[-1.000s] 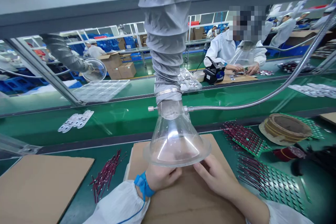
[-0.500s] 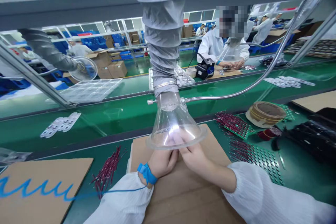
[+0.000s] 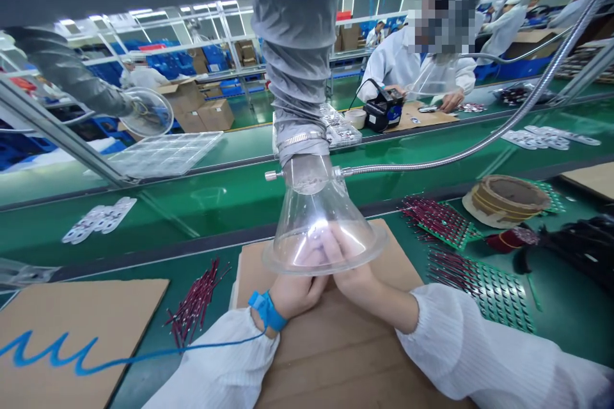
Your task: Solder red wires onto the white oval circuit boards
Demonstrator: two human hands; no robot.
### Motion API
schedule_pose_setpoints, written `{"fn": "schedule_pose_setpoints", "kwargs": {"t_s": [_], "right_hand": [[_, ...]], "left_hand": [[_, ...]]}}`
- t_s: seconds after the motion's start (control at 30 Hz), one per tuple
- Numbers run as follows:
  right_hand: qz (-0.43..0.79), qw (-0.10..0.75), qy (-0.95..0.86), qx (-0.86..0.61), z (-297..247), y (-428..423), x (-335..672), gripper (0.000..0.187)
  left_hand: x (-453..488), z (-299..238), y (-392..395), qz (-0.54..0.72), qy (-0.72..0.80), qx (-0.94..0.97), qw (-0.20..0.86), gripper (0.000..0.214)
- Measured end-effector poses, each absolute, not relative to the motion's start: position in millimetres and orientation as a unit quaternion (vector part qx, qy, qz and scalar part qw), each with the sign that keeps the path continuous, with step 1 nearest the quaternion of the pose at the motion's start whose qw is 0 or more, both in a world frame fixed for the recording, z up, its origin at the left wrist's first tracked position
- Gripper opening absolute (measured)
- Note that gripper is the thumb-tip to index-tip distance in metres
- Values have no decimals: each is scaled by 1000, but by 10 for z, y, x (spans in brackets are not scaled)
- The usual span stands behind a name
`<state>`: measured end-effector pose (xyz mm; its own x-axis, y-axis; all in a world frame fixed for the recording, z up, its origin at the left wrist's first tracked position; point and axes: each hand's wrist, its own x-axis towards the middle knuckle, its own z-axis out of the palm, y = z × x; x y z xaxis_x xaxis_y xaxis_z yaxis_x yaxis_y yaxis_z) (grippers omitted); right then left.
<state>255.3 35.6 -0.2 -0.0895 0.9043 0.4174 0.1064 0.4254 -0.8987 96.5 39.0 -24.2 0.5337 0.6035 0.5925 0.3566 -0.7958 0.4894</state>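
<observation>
left grip [image 3: 295,297], right grip [image 3: 357,281]: fingers meet, closure cannot tell | under clear bell-shaped plastic fume hood [image 3: 319,236] | above brown cardboard sheet [image 3: 336,358]

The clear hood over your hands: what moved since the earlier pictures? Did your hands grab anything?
The left hand, with the blue wrist strap, and the right hand slid together and forward, from apart at the rim of the clear plastic hood to meeting under it. I can see nothing grabbed or let go. The hood and the cardboard sheet stayed as they were.
</observation>
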Motion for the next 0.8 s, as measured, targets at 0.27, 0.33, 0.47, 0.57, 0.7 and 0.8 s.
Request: {"fn": "schedule_pose_setpoints", "kwargs": {"t_s": [0.27, 0.33, 0.47, 0.57, 0.7, 0.8], "right_hand": [[385, 550, -649, -358, -46, 332, 2559, 45], [385, 540, -651, -368, -60, 338, 2563, 46], [391, 528, -658, -369, -28, 353, 2561, 47], [390, 535, -653, -366, -12, 347, 2551, 46], [395, 545, -635, -380, -53, 316, 2526, 53], [383, 559, -619, -396, -106, 300, 2510, 61]], "left_hand": [[941, -300, 386, 395, 273, 863, 157, 45], [951, -293, 388, 395, 274, 862, 162, 44], [971, -268, 383, 389, 288, 857, 175, 41], [968, -261, 381, 389, 290, 856, 176, 40], [950, -283, 394, 386, 278, 863, 171, 43], [943, -305, 403, 382, 268, 868, 170, 44]]}}
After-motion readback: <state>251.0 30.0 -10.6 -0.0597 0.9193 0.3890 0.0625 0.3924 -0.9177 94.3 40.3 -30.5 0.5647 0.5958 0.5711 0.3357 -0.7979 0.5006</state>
